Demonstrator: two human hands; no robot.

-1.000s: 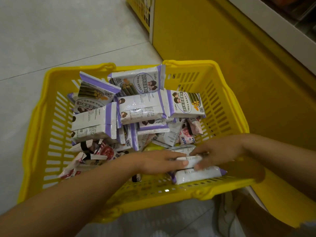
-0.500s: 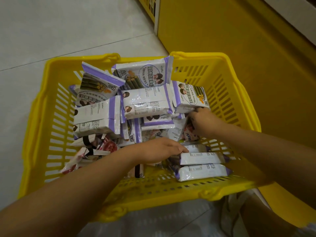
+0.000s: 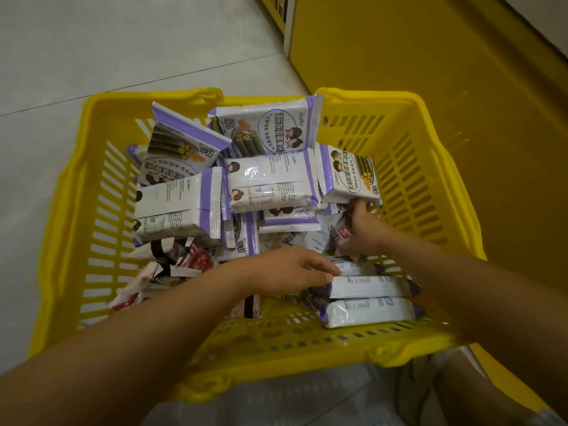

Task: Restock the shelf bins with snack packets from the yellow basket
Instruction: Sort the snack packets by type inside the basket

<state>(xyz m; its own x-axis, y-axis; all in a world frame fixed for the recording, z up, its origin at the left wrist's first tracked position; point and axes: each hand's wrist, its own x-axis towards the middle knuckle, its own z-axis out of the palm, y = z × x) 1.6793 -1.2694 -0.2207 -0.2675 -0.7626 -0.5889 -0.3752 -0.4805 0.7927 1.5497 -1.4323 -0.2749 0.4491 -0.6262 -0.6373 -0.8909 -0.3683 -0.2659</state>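
Left forearm point(image 3: 147, 342): bare along its whole visible length, from the lower left corner to the left hand point(image 3: 285, 273). Right forearm point(image 3: 461, 290): likewise bare, from the right edge to the right hand point(image 3: 362, 232). Lower right: bare leg point(image 3: 479, 392) in shadow. Pale grey-white cloth point(image 3: 412, 392) just beside it; garment or shoe, cannot tell.

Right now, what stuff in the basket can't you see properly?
All in the head view:
- Most of the small packet in the right hand: hidden by its curled fingers.
- Floor of the yellow basket: buried under the packet pile.
- Shelf bins: cut off by the top edge; only the yellow shelf base shows.
- Print on the long white packets by the left hand: too small.
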